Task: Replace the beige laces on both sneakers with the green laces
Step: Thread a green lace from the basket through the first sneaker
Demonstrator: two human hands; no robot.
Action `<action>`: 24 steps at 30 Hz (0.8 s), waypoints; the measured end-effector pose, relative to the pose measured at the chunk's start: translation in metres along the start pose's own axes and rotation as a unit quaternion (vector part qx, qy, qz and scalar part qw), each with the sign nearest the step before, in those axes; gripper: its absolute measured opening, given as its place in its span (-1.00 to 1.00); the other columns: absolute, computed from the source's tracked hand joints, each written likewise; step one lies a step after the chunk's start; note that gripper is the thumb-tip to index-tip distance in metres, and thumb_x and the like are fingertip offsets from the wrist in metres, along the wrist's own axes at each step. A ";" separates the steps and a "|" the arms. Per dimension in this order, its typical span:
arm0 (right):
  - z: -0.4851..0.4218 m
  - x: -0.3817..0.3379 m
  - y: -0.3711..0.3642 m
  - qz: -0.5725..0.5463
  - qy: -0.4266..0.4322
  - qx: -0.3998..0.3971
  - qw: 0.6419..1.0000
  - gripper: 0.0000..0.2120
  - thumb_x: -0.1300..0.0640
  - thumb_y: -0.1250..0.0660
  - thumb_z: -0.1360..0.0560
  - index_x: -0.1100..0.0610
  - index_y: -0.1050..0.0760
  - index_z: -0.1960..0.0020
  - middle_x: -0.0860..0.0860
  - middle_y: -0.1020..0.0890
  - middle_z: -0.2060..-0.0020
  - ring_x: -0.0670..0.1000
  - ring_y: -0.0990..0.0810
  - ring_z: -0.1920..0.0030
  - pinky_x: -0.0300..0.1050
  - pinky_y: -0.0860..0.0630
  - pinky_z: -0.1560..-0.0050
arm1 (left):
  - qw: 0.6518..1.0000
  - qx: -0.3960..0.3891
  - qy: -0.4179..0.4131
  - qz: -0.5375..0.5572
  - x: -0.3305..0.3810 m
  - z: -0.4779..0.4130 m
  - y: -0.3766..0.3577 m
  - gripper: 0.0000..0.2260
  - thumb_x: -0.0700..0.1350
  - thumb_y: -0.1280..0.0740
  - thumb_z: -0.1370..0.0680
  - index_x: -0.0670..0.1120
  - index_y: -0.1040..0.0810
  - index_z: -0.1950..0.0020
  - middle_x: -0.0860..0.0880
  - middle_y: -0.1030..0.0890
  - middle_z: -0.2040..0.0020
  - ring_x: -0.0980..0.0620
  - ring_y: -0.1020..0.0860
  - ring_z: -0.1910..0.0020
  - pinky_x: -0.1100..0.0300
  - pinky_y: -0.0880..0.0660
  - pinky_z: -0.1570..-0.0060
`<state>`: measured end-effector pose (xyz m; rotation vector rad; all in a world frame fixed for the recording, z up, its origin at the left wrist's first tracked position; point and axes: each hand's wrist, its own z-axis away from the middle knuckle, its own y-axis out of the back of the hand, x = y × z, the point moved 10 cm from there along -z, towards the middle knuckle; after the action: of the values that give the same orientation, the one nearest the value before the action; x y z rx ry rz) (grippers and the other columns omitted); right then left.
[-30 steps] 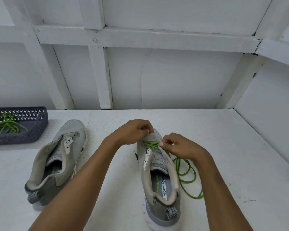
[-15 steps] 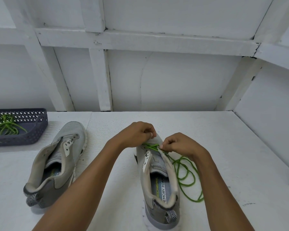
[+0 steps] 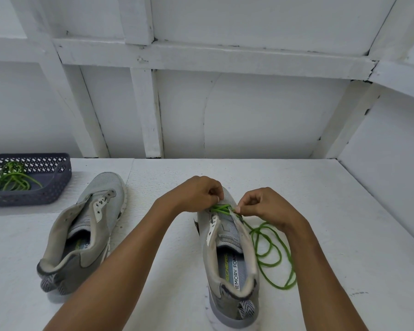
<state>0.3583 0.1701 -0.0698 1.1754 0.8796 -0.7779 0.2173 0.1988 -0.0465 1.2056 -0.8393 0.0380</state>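
So, the green lace (image 3: 221, 207) is threaded through the first eyelets up near the toe of the right-hand sneaker (image 3: 232, 259), making a little crisscross there. The rest of it trails off the sneaker's right side and lies in loose loops on the table (image 3: 344, 223), just beside the shoe. That sneaker sits close to the person, heel toward the camera, toe pointing at the wall, and you can read "MEMORY FOAM" on the insole.

Both hands are at the toe end. The right hand (image 3: 265, 204) pinches the lace between thumb and fingertip right at the right-side eyelet row, other fingers curled in. The left hand (image 3: 196, 194) is curled tight at the left end of the crisscross and looks like it's pinching the lace too, though the fingers cover the exact spot.

Off to the left, well apart, the other sneaker (image 3: 81, 235) lies angled, with its tongue and flaps spread open. Further left, at the table's back edge, is a dark perforated basket (image 3: 58, 185) with a second green lace (image 3: 12, 180) bundled inside. Behind it all is a white panelled wall (image 3: 261, 115) with battens.
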 end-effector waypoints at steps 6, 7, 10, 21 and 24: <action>0.002 -0.005 -0.005 0.047 -0.036 -0.012 0.998 -0.74 0.04 -0.34 -0.57 0.14 -0.53 0.25 -0.03 -0.66 0.37 -0.11 -0.60 0.33 -0.14 -0.46 0.17 | 1.000 0.016 -0.022 -0.012 0.013 0.000 0.002 -0.83 -0.17 -0.27 -0.59 -0.03 -0.61 -0.12 0.03 -0.61 -0.02 0.05 -0.54 -0.02 0.23 -0.47 0.07; 0.003 -0.009 -0.001 0.044 -0.036 -0.005 0.998 -0.69 0.00 -0.32 -0.59 0.13 -0.50 0.27 -0.04 -0.61 0.43 -0.10 -0.54 0.38 -0.14 -0.42 0.20 | 0.999 0.015 -0.030 -0.012 0.018 0.000 0.000 -0.83 -0.15 -0.27 -0.59 -0.03 -0.61 -0.12 0.02 -0.63 -0.05 0.04 -0.55 -0.04 0.16 -0.50 0.00; 0.009 -0.024 0.017 -0.002 -0.018 0.027 0.999 -0.67 -0.02 -0.29 -0.60 0.14 -0.47 0.27 -0.04 -0.46 0.47 -0.04 -0.40 0.41 -0.12 -0.36 0.26 | 0.999 -0.013 -0.046 0.011 0.030 -0.002 -0.009 -0.81 -0.08 -0.26 -0.62 -0.02 -0.63 -0.15 0.02 -0.65 -0.08 0.03 -0.56 -0.06 0.07 -0.51 -0.11; 0.031 -0.060 0.046 -0.103 0.029 0.058 0.992 -0.68 -0.03 -0.24 -0.63 0.14 -0.40 0.21 -0.05 -0.23 0.45 -0.03 -0.18 0.44 -0.18 -0.18 0.37 | 0.961 0.152 -0.033 0.230 0.040 0.000 0.017 -0.75 0.05 -0.32 -0.60 -0.07 -0.56 0.19 -0.02 -0.65 0.31 -0.08 -0.58 0.28 0.13 -0.46 0.20; 0.035 -0.063 0.049 -0.100 0.032 0.061 0.993 -0.69 -0.02 -0.22 -0.63 0.15 -0.41 0.18 -0.05 -0.23 0.45 -0.04 -0.15 0.43 -0.18 -0.13 0.39 | 0.984 0.161 0.061 0.050 0.006 -0.006 0.017 -0.74 0.04 -0.28 -0.61 -0.06 -0.53 0.20 -0.04 -0.63 0.24 -0.01 -0.55 0.21 0.19 -0.37 0.29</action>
<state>0.3785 0.1507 0.0128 1.2371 1.0260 -0.9718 0.2170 0.2086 -0.0303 1.4464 -0.8039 0.3379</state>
